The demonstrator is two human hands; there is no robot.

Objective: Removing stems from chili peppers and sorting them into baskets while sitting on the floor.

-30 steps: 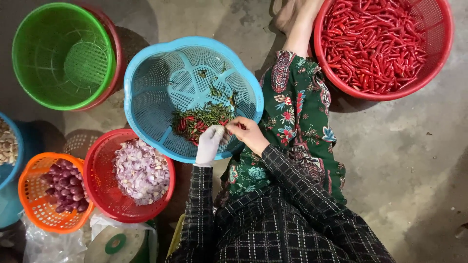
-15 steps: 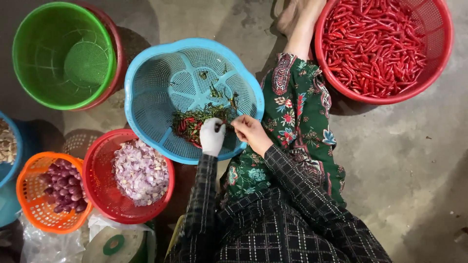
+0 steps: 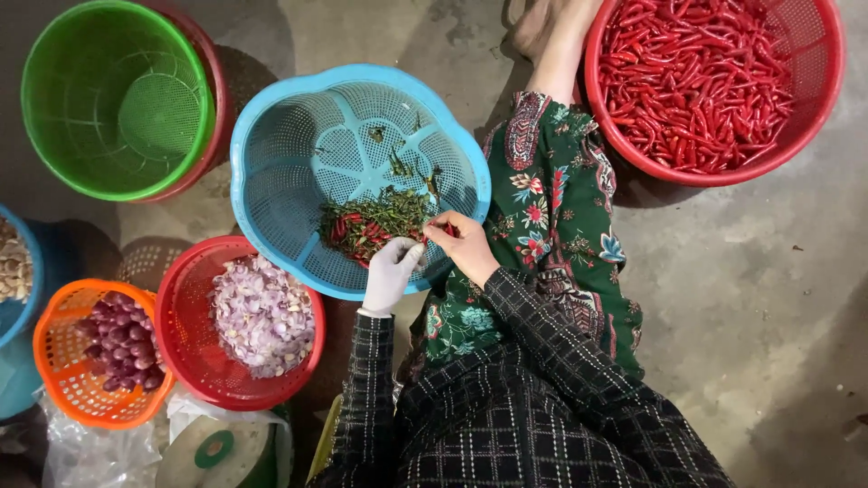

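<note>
My left hand (image 3: 391, 273), in a white glove, and my bare right hand (image 3: 464, 248) meet over the near rim of a blue plastic basket (image 3: 298, 136). Both pinch one small red chili (image 3: 447, 231) between their fingertips. In the basket just beyond my hands lies a pile of green chili stems mixed with a few red chilies (image 3: 372, 221). A red basket heaped with whole red chilies (image 3: 701, 72) stands at the far right, past my knee in green flowered cloth.
A green basket (image 3: 117, 99) nested in a red one stands at far left. Nearer are a red basket of peeled shallots (image 3: 262, 316), an orange basket of purple shallots (image 3: 113, 348), and a blue container of garlic (image 3: 11, 262). Bare concrete floor spreads to the right.
My two hands have shifted slightly while working the chili at the basket's near rim. The baskets have kept their places.
</note>
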